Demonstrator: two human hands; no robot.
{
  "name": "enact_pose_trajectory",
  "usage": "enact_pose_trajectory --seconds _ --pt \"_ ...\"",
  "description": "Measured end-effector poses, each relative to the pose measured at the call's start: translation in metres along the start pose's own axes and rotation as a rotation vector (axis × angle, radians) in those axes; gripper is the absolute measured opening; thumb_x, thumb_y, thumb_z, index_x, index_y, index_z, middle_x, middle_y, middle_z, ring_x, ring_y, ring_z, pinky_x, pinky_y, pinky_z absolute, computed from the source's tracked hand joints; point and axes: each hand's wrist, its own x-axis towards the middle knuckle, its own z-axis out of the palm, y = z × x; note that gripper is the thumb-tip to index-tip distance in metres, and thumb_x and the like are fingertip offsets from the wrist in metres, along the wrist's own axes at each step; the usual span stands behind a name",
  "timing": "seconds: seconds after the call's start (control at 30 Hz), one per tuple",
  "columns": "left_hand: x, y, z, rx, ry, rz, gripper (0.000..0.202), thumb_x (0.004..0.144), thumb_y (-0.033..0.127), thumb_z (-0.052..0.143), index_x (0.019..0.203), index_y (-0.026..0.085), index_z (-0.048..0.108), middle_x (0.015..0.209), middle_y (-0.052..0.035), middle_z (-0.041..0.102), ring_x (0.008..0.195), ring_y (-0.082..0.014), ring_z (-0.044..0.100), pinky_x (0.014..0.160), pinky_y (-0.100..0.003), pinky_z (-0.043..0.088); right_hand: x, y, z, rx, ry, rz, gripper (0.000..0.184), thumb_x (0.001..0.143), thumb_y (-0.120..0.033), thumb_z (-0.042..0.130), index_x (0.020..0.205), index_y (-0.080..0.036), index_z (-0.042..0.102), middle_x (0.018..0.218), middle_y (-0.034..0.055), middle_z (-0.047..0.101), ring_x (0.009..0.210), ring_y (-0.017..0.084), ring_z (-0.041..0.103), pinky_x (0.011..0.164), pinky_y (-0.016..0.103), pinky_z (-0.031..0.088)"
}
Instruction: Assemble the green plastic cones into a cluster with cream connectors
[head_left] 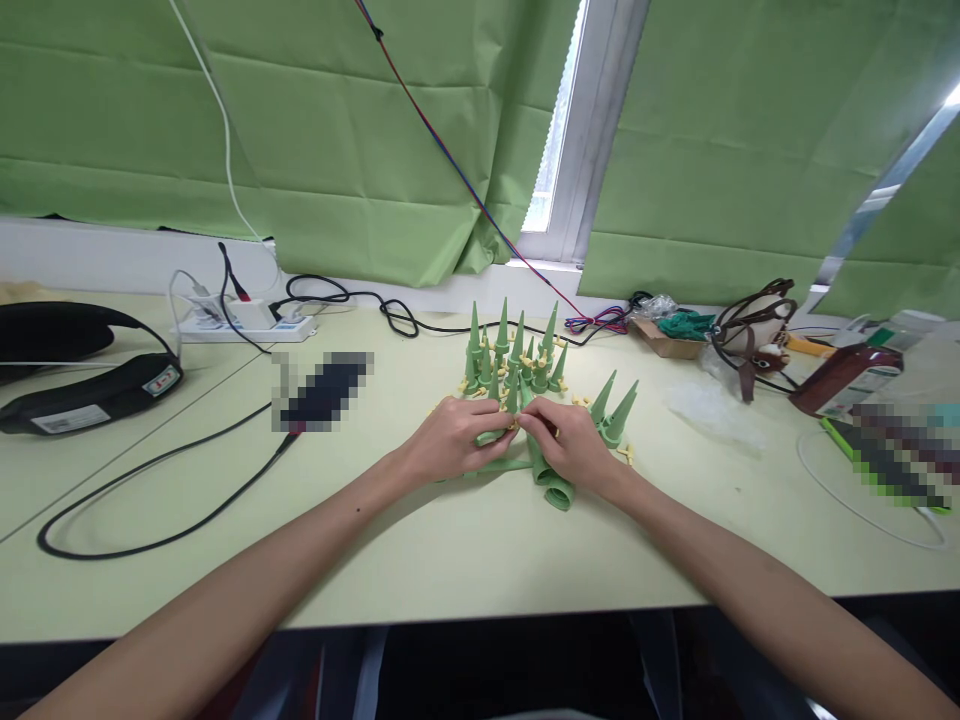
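Both my hands meet at the middle of the pale green table (450, 560). My left hand (454, 440) is closed around a green plastic cone (491, 437) lying sideways. My right hand (574, 445) pinches at the cone's end, where a small yellow piece (513, 425) shows between the fingertips. Another green cone (555, 490) lies under my right hand, its open end toward me. Just behind my hands stands a cluster of several upright green cones (514, 355) with small yellow pieces scattered among them. Two more cones (615, 410) lean at the right.
A white power strip (240, 320) with plugs and black cables sits at the back left, beside a black device (82, 395). A black cable loops across the left table. A brown-strapped bag (754, 335), a cardboard box and a dark red bottle (844, 375) lie right. Green curtains hang behind.
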Motion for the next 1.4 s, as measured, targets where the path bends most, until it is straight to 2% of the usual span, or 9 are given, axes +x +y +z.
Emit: enact_pose_trajectory --seconds 0.8,1.17,1.4 --pt "0.0004 0.0003 -0.0004 0.015 -0.020 0.015 0.015 0.094 0.023 0.054 0.084 0.018 0.064 0.058 0.0038 0.047 0.048 -0.0087 0.042 0.045 -0.022 0.030 0.0006 0.0010 0.0009 -0.017 0.000 0.019 0.029 0.099 -0.031 0.046 0.073 -0.020 0.052 0.056 -0.0034 0.048 0.049 0.011 0.042 0.052 0.024 0.033" --pt "0.0009 0.0009 0.0007 0.018 -0.032 0.037 0.016 0.093 0.021 0.054 0.079 0.018 0.061 0.057 0.0037 0.047 0.048 -0.0086 0.041 0.045 -0.023 0.028 0.0008 0.0011 0.0031 -0.066 -0.013 0.011 0.039 0.100 -0.030 0.043 0.063 -0.021 0.034 0.052 -0.0054 0.034 0.046 0.009 0.031 0.050 0.025 0.026" --pt "0.0016 0.0023 0.0002 0.013 -0.027 0.048 0.017 0.093 0.020 0.053 0.078 0.018 0.061 0.058 0.0038 0.047 0.048 -0.0085 0.042 0.045 -0.022 0.028 0.0020 -0.0017 0.0018 -0.070 -0.020 0.017 0.042 0.099 -0.029 0.042 0.061 -0.020 0.029 0.049 -0.0062 0.027 0.044 0.008 0.026 0.049 0.025 0.022"
